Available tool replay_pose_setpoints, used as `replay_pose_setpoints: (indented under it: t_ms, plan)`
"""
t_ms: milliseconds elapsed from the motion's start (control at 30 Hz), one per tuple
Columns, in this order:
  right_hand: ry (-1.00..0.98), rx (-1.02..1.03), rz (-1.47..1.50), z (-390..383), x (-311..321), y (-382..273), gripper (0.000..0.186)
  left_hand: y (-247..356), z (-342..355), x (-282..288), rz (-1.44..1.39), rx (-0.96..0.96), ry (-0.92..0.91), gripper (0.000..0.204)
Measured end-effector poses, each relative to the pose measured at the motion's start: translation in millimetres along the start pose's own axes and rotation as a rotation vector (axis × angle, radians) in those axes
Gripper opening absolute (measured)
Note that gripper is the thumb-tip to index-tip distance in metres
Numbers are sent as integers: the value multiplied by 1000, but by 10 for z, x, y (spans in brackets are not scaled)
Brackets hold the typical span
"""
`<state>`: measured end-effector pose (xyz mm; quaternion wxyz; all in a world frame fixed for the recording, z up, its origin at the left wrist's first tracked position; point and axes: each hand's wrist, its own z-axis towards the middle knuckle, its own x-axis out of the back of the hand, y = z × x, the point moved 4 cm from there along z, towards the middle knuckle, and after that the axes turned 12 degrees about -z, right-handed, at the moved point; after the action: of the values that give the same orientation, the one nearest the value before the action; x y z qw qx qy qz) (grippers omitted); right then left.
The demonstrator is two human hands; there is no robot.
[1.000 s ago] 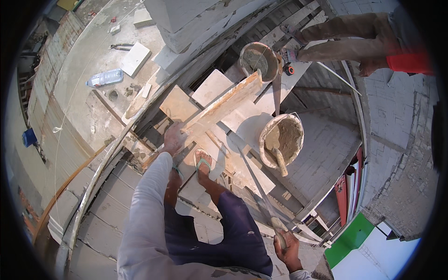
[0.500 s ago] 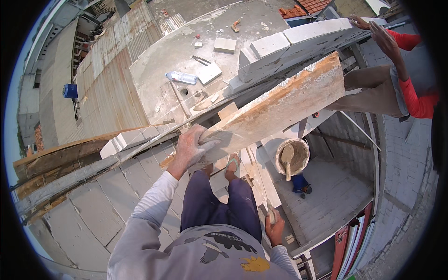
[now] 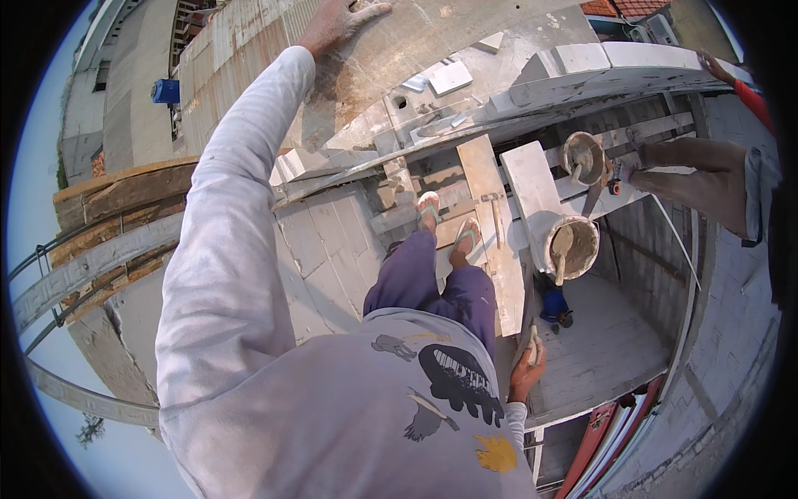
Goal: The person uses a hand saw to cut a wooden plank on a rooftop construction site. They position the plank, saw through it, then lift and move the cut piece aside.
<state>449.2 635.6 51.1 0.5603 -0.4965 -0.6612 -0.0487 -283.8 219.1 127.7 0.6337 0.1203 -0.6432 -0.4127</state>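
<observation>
My left hand (image 3: 341, 23) is raised at the top of the view, fingers gripping a weathered, stained board (image 3: 357, 87). My right hand (image 3: 525, 370), low on the right beside my leg, is closed on the pale handle (image 3: 533, 335) of a long tool whose far part is hard to make out. My sandaled feet (image 3: 464, 241) stand on planks. Beside them lie a loose plank (image 3: 479, 162) and a slim tool with a wooden handle (image 3: 499, 223). A white bucket (image 3: 550, 256) of grey mix holds a trowel (image 3: 561, 245); a second bucket (image 3: 568, 150) sits behind it.
A co-worker's hand (image 3: 713, 66) rests on a curved white block wall (image 3: 628, 58); their legs (image 3: 690, 183) stand at the right. A drop (image 3: 615, 324) opens below the planks on the right. Curved rails (image 3: 91, 403) run along the left edge. A blue container (image 3: 165, 91) sits beyond.
My left hand has carried the board upward and away from above my feet. The co-worker's hand has risen to the block wall. The camera's view has swung, showing more of my torso.
</observation>
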Motion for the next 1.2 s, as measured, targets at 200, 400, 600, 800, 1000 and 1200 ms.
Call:
replay_pose_setpoints:
  t_ms: [200,400,600,800,1000,1200]
  plan:
    - [28,-120,-36,-280,30,-92,37,-774,-301,-352,-56,189,-105,74]
    - [20,-103,-94,-284,-46,-400,35,-1119,-506,-544,-31,301,-223,72]
    - [5,-83,-98,-185,-168,-728,33,-1290,-498,-739,-94,299,-307,72]
    - [-2,-134,-137,-69,-164,-969,33,-1443,-490,-870,-256,457,-364,63]
    - [-11,-172,-148,-121,-230,-905,34,-1484,-430,-916,-247,417,-374,67]
    - [-23,-144,-183,-87,-232,-1088,29,-1155,-443,-969,-247,326,-439,66]
